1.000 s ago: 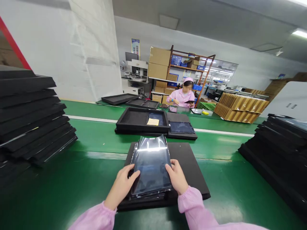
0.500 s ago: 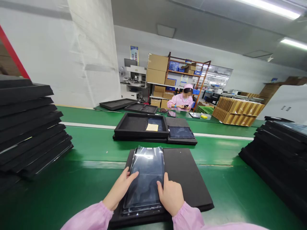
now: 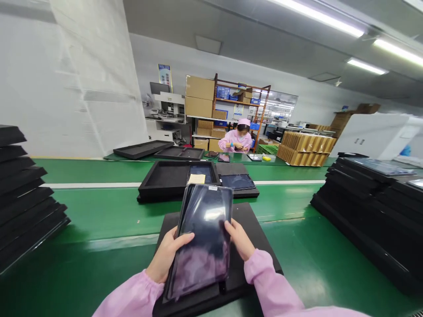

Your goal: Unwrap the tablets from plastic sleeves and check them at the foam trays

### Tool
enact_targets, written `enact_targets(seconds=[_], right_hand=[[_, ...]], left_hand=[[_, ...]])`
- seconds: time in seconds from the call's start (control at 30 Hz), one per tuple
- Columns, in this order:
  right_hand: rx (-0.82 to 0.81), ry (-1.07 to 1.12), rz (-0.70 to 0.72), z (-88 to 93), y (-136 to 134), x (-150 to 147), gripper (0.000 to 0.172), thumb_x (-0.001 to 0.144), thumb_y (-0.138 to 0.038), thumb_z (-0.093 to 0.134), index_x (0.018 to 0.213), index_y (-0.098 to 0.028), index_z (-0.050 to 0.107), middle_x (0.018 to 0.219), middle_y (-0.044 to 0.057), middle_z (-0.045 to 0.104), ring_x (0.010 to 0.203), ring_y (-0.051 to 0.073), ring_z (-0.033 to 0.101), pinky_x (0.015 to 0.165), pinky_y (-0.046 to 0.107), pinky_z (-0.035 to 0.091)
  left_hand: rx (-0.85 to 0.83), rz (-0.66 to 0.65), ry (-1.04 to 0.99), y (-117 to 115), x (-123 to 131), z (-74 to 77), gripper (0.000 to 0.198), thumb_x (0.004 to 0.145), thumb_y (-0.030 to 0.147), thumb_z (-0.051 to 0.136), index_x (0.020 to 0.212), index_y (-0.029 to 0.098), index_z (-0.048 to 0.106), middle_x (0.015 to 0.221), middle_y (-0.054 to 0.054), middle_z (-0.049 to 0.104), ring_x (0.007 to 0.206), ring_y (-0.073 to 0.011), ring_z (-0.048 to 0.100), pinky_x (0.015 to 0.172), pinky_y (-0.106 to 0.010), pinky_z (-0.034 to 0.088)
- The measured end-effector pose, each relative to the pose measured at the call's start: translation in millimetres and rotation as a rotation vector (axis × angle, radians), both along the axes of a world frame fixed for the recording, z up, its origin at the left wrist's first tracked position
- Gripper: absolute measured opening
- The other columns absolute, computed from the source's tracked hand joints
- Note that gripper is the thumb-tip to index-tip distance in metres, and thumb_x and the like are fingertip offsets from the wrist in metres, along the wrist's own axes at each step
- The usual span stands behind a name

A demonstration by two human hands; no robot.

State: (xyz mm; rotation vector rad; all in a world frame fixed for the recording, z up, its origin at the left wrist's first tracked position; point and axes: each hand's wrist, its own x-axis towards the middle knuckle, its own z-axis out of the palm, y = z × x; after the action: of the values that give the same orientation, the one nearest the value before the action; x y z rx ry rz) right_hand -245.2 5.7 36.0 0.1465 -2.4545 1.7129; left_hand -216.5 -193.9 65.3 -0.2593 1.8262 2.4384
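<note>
Several dark, glossy tablet-like panels in clear film are held as a stack, tilted up above a black foam tray. My left hand grips the stack's left edge, thumb on the front face and fingers hidden behind. On the right edge, my right hand pinches with its thumb on the front; its other fingers are partly hidden. A small white label shows at the top of the front panel.
Behind lie an open black tray with a yellow note and another dark panel. Black tray stacks rise at left and right. A co-worker sits across the green table.
The panel stack has been lifted from the tray and tilted up towards me, both hands now gripping its edges. The view has turned slightly to the right.
</note>
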Motion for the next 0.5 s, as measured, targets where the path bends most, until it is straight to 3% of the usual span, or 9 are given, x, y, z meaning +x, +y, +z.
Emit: enact_targets(seconds=[0.13, 0.27, 0.4, 0.5], right_hand=[[-0.238, 0.084, -0.042, 13.2, 1, -5, 0.056, 0.072, -0.07, 0.061, 0.086, -0.017, 0.072, 0.086, 0.012, 0.077, 0.082, 0.026, 0.072, 0.075, 0.036, 0.059], [-0.318, 0.129, -0.06, 18.0, 3, 6, 0.043, 0.058, -0.06, 0.075, 0.067, -0.018, 0.071, 0.071, 0.01, 0.075, 0.069, 0.027, 0.07, 0.068, 0.037, 0.059], [-0.335, 0.173, -0.053, 26.6, 5, 13, 0.037, 0.057, -0.054, 0.079, 0.059, -0.018, 0.069, 0.056, 0.006, 0.069, 0.055, 0.022, 0.065, 0.055, 0.033, 0.056], [-0.354, 0.236, -0.024, 40.6, 4, 18, 0.04, 0.061, -0.06, 0.076, 0.064, -0.02, 0.07, 0.065, 0.006, 0.073, 0.062, 0.024, 0.07, 0.059, 0.034, 0.059]], left_hand=[[-0.266, 0.111, 0.235, 3, -8, 1.3, 0.048, 0.04, 0.058, 0.085, 0.063, 0.022, 0.062, 0.061, -0.003, 0.067, 0.063, -0.0253, 0.063, 0.063, -0.035, 0.055], [-0.376, 0.177, 0.284, 0, -24, 7.4, 0.068, 0.023, 0.081, 0.077, 0.054, 0.025, 0.056, 0.058, -0.005, 0.065, 0.066, -0.0293, 0.061, 0.068, -0.039, 0.055], [-0.382, 0.298, 0.298, 6, -18, 1.7, 0.073, 0.042, 0.091, 0.066, 0.07, 0.024, 0.059, 0.068, -0.005, 0.066, 0.071, -0.0273, 0.061, 0.071, -0.038, 0.054], [-0.346, 0.482, 0.348, 22, -5, -11.4, 0.064, 0.067, 0.082, 0.059, 0.092, 0.023, 0.058, 0.087, -0.006, 0.068, 0.087, -0.0283, 0.065, 0.083, -0.04, 0.053]])
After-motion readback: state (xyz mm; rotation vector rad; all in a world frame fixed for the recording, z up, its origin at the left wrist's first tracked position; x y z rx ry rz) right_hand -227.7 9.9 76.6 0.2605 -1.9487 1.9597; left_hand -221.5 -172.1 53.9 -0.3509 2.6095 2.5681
